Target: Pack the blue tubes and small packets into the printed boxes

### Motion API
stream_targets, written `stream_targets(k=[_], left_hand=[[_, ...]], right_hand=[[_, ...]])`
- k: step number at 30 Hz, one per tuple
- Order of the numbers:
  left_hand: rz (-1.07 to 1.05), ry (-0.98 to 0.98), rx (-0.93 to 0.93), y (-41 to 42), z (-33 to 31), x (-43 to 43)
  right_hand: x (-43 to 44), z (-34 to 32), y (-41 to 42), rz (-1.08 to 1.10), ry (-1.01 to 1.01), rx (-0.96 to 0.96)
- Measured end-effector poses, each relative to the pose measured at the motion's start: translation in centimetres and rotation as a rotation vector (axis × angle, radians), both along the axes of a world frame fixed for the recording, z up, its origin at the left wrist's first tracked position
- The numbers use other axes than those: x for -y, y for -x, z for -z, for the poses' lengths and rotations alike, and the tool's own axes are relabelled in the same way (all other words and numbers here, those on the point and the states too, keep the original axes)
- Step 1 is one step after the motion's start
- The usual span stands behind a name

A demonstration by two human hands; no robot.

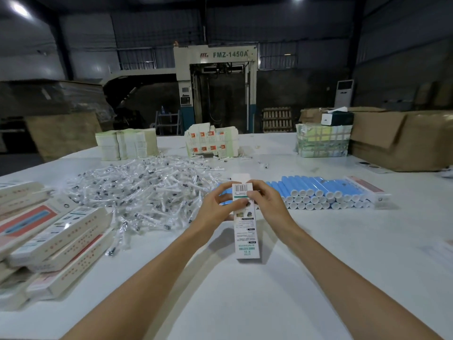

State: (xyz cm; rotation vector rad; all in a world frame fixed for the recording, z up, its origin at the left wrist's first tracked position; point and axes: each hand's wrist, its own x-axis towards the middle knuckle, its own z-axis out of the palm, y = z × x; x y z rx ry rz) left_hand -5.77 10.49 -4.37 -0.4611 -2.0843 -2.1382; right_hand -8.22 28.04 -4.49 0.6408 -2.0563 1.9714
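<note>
The left hand (215, 207) and right hand (267, 204) are curled round the far end of a box (246, 239), which is pinched between them. Tubes (318, 190) are stacked just right of the box; packets (147, 190) are heaped left of it.

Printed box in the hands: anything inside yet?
Cannot tell. The printed box shows only its outside; the left hand and right hand grip its far end, fingers covering the opening. Nothing visibly sticks out.
</note>
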Motion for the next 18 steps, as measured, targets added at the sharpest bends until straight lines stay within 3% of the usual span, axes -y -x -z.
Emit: stream_targets(k=[4,10,18], left_hand=[[0.026,-0.006,0.046,0.1,1.3,0.1],[0.084,0.002,0.055,-0.6,1.3,0.9],[0.126,0.041,0.053,-1.3,1.1,0.6]], right_hand=[[-0.5,0.8,0.4,-0.035,-0.071,0.032],[-0.8,0.7,0.8,0.008,0.066,0.061],[-2.1,0.5,1.6,0.009,-0.046,0.05]])
